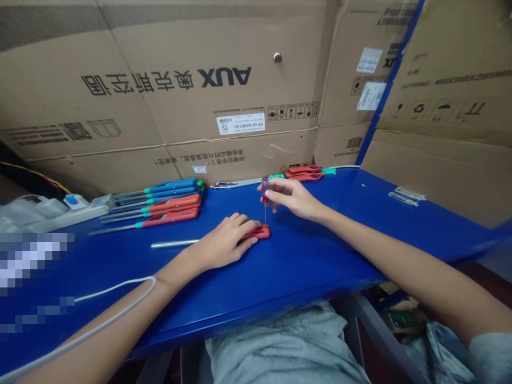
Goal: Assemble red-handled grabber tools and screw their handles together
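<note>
My left hand (224, 241) lies over a red-handled screwdriver (260, 232) flat on the blue table (304, 256), fingers pressed down on its handle; its metal shaft (174, 244) sticks out to the left. My right hand (291, 197) pinches a small screwdriver with a purple handle (264, 188), held upright. Its thin tip meets the end of the red handle.
A row of several blue- and red-handled screwdrivers (168, 205) lies at the left back. More red and green handles (306, 172) rest by the cardboard boxes (192, 90) walling the back and right. A power strip (76, 205) and a white cable (116, 290) sit at the left.
</note>
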Demonstrator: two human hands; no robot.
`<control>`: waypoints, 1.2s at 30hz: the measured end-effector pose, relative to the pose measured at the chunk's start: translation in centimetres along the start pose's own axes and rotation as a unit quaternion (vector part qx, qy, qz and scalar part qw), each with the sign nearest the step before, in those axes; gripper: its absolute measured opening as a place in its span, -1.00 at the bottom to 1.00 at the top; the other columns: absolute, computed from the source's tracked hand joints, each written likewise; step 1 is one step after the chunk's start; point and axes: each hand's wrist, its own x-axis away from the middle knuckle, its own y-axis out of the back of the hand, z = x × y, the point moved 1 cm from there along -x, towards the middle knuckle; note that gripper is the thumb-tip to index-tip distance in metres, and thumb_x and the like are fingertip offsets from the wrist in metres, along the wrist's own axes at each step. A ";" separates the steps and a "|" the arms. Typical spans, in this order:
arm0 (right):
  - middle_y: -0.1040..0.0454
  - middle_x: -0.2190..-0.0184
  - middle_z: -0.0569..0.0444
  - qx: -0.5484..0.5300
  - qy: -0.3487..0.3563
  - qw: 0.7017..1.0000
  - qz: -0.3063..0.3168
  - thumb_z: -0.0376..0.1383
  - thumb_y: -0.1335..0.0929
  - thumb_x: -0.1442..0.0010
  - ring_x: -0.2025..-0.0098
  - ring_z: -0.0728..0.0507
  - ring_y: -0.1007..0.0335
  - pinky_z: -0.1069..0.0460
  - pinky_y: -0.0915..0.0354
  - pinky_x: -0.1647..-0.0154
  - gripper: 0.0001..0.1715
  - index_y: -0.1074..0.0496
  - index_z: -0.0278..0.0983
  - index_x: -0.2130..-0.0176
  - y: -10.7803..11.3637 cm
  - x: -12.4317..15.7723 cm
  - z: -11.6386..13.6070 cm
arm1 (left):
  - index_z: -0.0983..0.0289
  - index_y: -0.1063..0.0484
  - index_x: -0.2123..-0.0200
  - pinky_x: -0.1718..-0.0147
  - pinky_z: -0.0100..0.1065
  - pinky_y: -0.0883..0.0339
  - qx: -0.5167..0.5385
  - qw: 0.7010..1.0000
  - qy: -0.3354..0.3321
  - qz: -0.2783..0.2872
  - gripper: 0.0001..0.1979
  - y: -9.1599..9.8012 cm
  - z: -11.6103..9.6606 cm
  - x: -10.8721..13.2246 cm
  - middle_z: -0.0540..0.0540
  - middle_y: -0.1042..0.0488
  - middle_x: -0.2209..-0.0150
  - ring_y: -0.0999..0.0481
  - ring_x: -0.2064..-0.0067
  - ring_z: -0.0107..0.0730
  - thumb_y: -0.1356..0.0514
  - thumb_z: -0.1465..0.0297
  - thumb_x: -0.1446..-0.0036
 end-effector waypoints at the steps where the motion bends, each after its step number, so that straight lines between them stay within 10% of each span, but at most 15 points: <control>1: -0.46 0.34 0.05 -0.002 -0.001 1.000 0.003 -0.11 -0.40 -0.14 0.32 -0.05 -0.42 0.10 -0.36 0.47 -0.69 -0.42 -0.28 0.21 0.1 0.0 0.0 | 0.20 -0.30 -0.11 0.04 -0.14 -0.26 0.000 1.000 0.000 0.000 -0.67 0.0 0.0 0.0 0.16 -0.41 0.06 -0.34 0.05 -0.16 0.04 0.26 -0.37; 36: -0.44 0.40 0.09 -0.001 0.021 1.000 -0.001 -0.23 -0.42 -0.11 0.39 -0.02 -0.38 0.08 -0.35 0.46 -0.79 -0.39 -0.30 0.29 0.1 0.0 0.0 | 0.21 -0.31 -0.11 0.04 -0.14 -0.26 0.002 1.000 0.005 -0.001 -0.67 0.0 -0.1 0.0 0.15 -0.42 0.08 -0.35 0.06 -0.16 0.01 0.27 -0.36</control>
